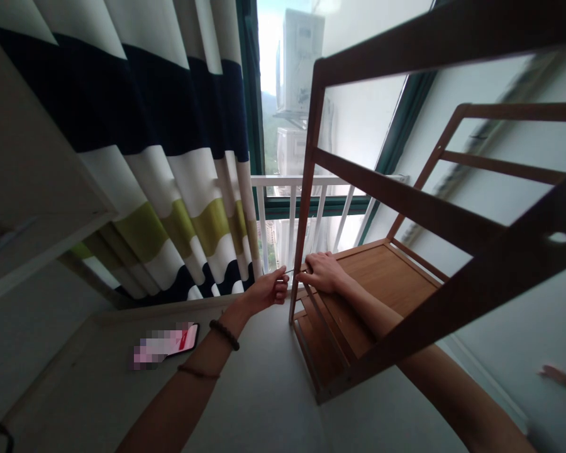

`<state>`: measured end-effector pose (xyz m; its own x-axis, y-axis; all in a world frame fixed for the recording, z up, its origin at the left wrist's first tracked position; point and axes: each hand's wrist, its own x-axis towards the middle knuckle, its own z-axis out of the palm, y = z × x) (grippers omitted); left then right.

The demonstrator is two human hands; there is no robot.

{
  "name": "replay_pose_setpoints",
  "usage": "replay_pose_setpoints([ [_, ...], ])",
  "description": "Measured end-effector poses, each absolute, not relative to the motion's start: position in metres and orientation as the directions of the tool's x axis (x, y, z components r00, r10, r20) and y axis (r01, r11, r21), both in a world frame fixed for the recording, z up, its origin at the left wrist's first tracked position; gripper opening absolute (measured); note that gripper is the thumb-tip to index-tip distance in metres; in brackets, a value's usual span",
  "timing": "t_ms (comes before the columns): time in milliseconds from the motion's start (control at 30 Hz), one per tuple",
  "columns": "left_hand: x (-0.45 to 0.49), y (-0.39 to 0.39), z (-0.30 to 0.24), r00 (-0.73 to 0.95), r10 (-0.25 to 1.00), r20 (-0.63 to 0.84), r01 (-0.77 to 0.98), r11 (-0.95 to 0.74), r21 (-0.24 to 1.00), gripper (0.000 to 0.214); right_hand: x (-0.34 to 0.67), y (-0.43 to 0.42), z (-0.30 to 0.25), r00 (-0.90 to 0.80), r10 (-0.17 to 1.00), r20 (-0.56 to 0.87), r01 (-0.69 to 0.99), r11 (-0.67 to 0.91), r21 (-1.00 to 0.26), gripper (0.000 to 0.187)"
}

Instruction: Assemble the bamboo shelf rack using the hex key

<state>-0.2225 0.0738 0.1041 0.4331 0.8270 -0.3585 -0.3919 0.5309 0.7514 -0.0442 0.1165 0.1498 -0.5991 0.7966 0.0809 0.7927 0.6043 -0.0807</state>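
My left hand [270, 288] is closed, its thumb and forefinger pinching a thin metal rod [290, 271] that looks like a hex key. The rod's far end meets the upright leg of a brown wooden shelf rack [304, 207]. On the other side of that leg, my right hand [324, 272] grips the corner of the shelf board [396, 277], with its forearm reaching through the frame. The fingertips at the corner are partly hidden. A lower board [318, 343] shows beneath it.
A phone [186, 340] lies on the pale surface at left. A striped curtain [183, 126] hangs behind it. White railing bars [290, 220] and a window stand beyond the rack. A pale shelf unit [42, 189] juts in at the left, and a small pinkish object [554, 374] is at right.
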Motion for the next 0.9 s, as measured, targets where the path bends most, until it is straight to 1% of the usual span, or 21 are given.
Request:
replay_pose_setpoints([
  [67,-0.222,0.074,0.106,0.424,0.848,-0.318,-0.372,0.484,0.793,0.033,-0.044,0.117,0.150,-0.599,0.797,0.082,0.794,0.604,-0.073,0.047],
  [167,-0.220,0.074,0.108,0.332,0.912,-0.241,-0.273,0.337,0.901,0.034,-0.044,0.117,0.150,-0.605,0.791,0.090,0.789,0.611,-0.070,0.048],
  [200,-0.219,0.074,0.109,0.286,0.938,-0.198,-0.202,0.261,0.944,0.034,-0.044,0.117,0.150,-0.607,0.789,0.094,0.786,0.614,-0.072,0.049],
  [267,-0.219,0.073,0.109,0.188,0.980,-0.064,0.008,0.064,0.998,0.034,-0.043,0.118,0.149,-0.611,0.785,0.098,0.782,0.618,-0.076,0.049],
  [300,-0.220,0.072,0.109,0.142,0.990,0.019,0.130,-0.037,0.991,0.033,-0.043,0.118,0.149,-0.612,0.785,0.095,0.782,0.618,-0.077,0.049],
  [367,-0.220,0.070,0.108,0.074,0.981,0.178,0.329,-0.193,0.925,0.026,-0.043,0.119,0.149,-0.612,0.786,0.089,0.782,0.618,-0.078,0.049],
  [400,-0.220,0.069,0.107,0.055,0.969,0.242,0.385,-0.244,0.890,0.019,-0.043,0.119,0.148,-0.613,0.786,0.088,0.782,0.618,-0.079,0.048],
  [467,-0.219,0.067,0.104,0.032,0.945,0.325,0.416,-0.308,0.855,0.006,-0.043,0.119,0.148,-0.613,0.785,0.090,0.781,0.620,-0.082,0.046],
  [533,-0.216,0.066,0.101,0.004,0.937,0.349,0.385,-0.323,0.864,0.013,-0.043,0.119,0.148,-0.615,0.784,0.088,0.780,0.621,-0.082,0.046],
  [600,-0.213,0.065,0.101,-0.038,0.943,0.330,0.353,-0.297,0.887,0.017,-0.043,0.120,0.148,-0.612,0.787,0.076,0.784,0.617,-0.073,0.048],
  [667,-0.211,0.064,0.106,-0.070,0.951,0.302,0.380,-0.254,0.889,0.018,-0.043,0.120,0.148,-0.611,0.789,0.068,0.787,0.614,-0.061,0.047],
  [767,-0.207,0.063,0.124,-0.078,0.967,0.241,0.549,-0.160,0.820,0.014,-0.042,0.120,0.146,-0.609,0.790,0.072,0.788,0.613,-0.050,0.043],
  [833,-0.204,0.065,0.139,-0.079,0.979,0.186,0.673,-0.085,0.734,0.013,-0.042,0.120,0.145,-0.610,0.789,0.079,0.788,0.614,-0.049,0.041],
  [900,-0.202,0.070,0.152,-0.075,0.988,0.138,0.758,-0.033,0.651,0.015,-0.042,0.120,0.144,-0.613,0.785,0.085,0.785,0.618,-0.049,0.041],
])
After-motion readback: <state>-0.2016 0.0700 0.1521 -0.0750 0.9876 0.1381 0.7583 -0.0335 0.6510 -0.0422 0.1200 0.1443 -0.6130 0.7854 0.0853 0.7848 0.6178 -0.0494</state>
